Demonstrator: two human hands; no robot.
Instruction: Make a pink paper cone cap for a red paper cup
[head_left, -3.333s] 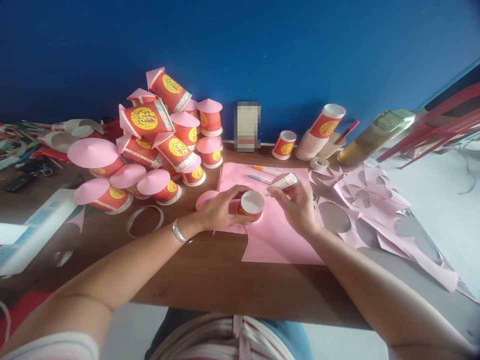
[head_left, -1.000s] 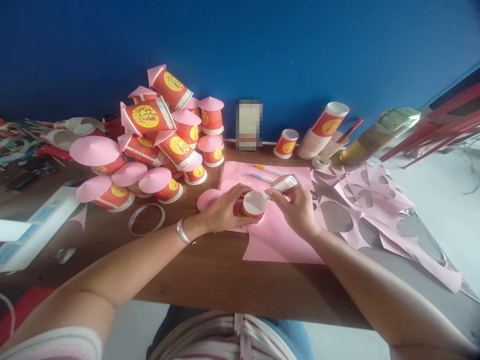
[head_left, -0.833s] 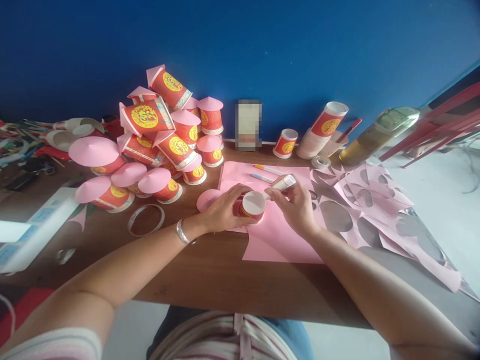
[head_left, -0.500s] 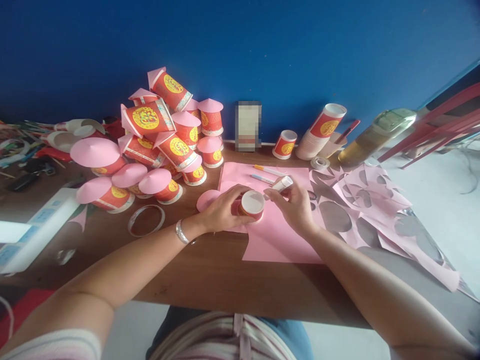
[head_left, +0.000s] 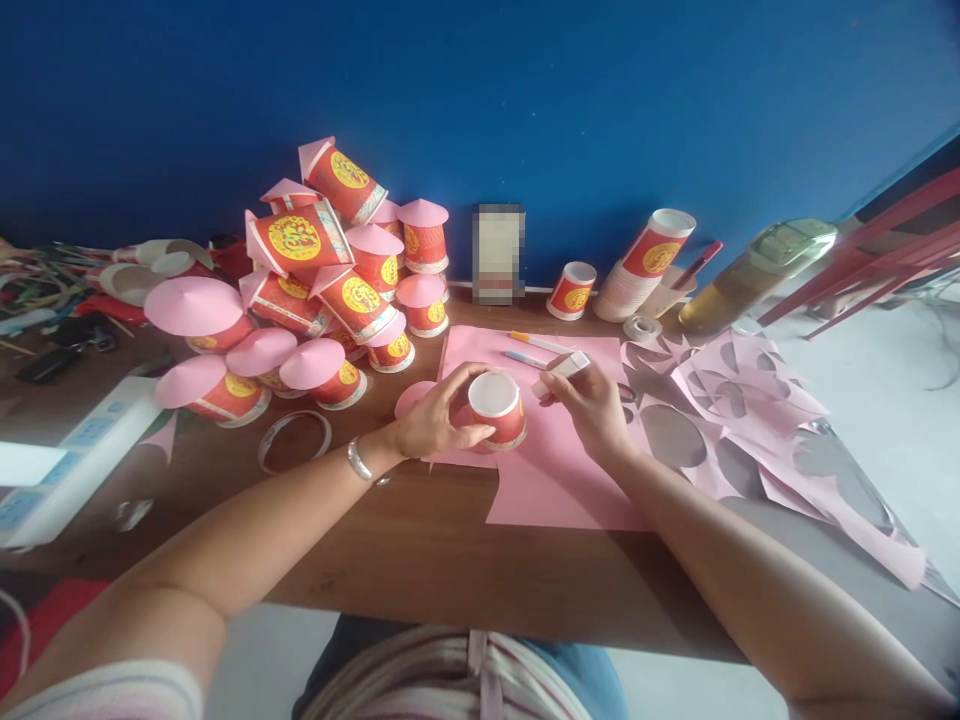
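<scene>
A person's two bare hands work over a brown wooden table [head_left: 375, 550] against a blue wall [head_left: 570, 100]. The left hand [head_left: 431, 420], with a silver bracelet [head_left: 358, 460] on its wrist, grasps a red paper cup [head_left: 510, 428] from its left side, thumb at the front and fingers curved behind. The cup is upside down, its white base facing up, near the middle of the table over a large pink paper sheet [head_left: 562, 490]. The right hand [head_left: 596, 405] pinches a small white tube [head_left: 568, 366] between thumb and fingers, just beside the cup and apart from it.

A round pink paper piece [head_left: 411, 399] lies partly hidden behind the left hand. Two slim pens, one orange-ended [head_left: 532, 341] and one blue-ended [head_left: 523, 357], lie on the sheet beyond the hands. To the left, red cups topped with pink paper cones [head_left: 296, 240] are heaped in a pile, with a white ring [head_left: 263, 452] in front of them. Beyond the sheet are a phone-like object [head_left: 498, 255], blurred out, a single red cup [head_left: 571, 292], a leaning stack of cups [head_left: 622, 290], a roll of tape [head_left: 634, 328] and a tilted bottle [head_left: 724, 290]. Pink paper with round holes [head_left: 750, 440] covers the right side.
</scene>
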